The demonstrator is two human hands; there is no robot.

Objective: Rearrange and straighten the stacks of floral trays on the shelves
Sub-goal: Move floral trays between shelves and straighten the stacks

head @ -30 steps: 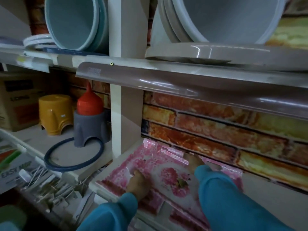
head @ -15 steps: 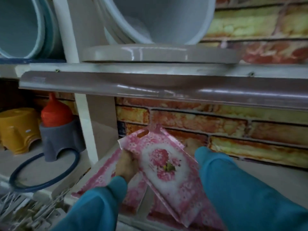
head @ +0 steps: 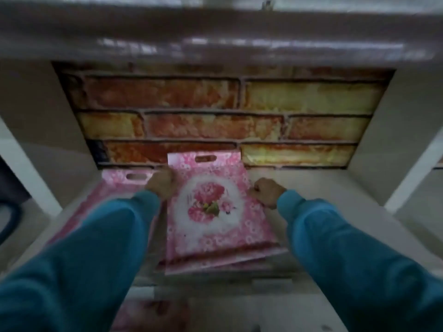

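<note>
Left hand [head: 161,182] is closed on the left edge of the top pink floral tray [head: 213,209], right hand [head: 266,191] closed on its right edge; both sleeves are teal. That tray sits tilted, far end raised, on a stack of like trays [head: 223,263] in the middle of the white shelf [head: 335,195], handle slot toward the brick-pattern back wall [head: 215,125]. A second pink floral tray [head: 127,179] lies just left, partly under the left arm.

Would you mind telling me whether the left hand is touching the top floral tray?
Touching. The head view shows the left hand gripping the left edge of the top floral tray.
</note>
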